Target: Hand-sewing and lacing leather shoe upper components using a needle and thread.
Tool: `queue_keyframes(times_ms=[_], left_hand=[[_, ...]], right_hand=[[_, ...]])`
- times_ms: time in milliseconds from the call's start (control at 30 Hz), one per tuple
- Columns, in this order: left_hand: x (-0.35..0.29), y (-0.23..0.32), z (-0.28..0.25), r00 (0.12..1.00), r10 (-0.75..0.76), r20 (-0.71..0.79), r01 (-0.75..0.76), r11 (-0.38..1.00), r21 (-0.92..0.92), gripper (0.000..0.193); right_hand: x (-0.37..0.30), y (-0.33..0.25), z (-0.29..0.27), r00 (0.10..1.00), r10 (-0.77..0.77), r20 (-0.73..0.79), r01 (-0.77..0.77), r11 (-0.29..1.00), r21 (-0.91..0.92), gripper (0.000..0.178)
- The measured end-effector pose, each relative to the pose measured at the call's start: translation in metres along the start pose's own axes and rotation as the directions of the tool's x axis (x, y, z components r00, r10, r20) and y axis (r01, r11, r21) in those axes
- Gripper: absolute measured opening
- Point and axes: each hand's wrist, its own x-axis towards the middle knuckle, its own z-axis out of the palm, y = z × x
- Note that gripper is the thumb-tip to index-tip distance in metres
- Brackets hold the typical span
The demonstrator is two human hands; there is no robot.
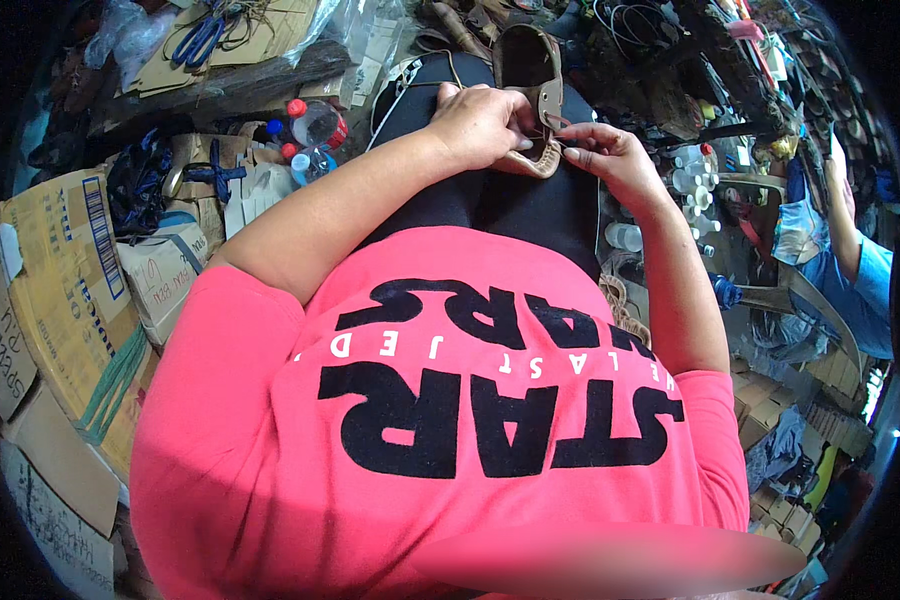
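A brown leather moccasin rests on my lap over black trousers, its open heel end away from me and its puckered, stitched toe toward me. My left hand is closed on the shoe's left side, with the thumb near the stitched toe. At the shoe's right side, my right hand pinches a thin brown lace close to the eyelets. Fingers partly cover the front of the shoe. A pale cord runs loosely beside the shoe on the left.
Plastic bottles with red caps stand at the left, near cardboard boxes. Blue-handled scissors lie on cardboard at the far left. Several small clear bottles are at the right. Another person's arm shows at the far right.
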Motion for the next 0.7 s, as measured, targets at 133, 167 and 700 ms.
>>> queue_keyframes(times_ms=[133, 167, 700], left_hand=[[0.007, 0.007, 0.004, 0.999, -0.041, 0.033, 0.040, 0.999, 0.034, 0.031], [0.010, 0.008, 0.004, 0.999, -0.039, 0.037, 0.037, 0.997, 0.065, 0.033], [-0.002, -0.001, -0.010, 0.971, 0.235, 0.046, -0.239, 0.934, 0.265, 0.013]], right_hand=[[0.008, -0.007, 0.003, 0.999, 0.009, 0.031, -0.007, 0.996, -0.087, 0.019], [0.010, -0.011, 0.005, 0.999, 0.002, 0.041, 0.002, 0.993, -0.114, 0.015], [-0.005, 0.000, -0.009, 0.993, -0.103, -0.052, 0.095, 0.986, -0.140, 0.012]])
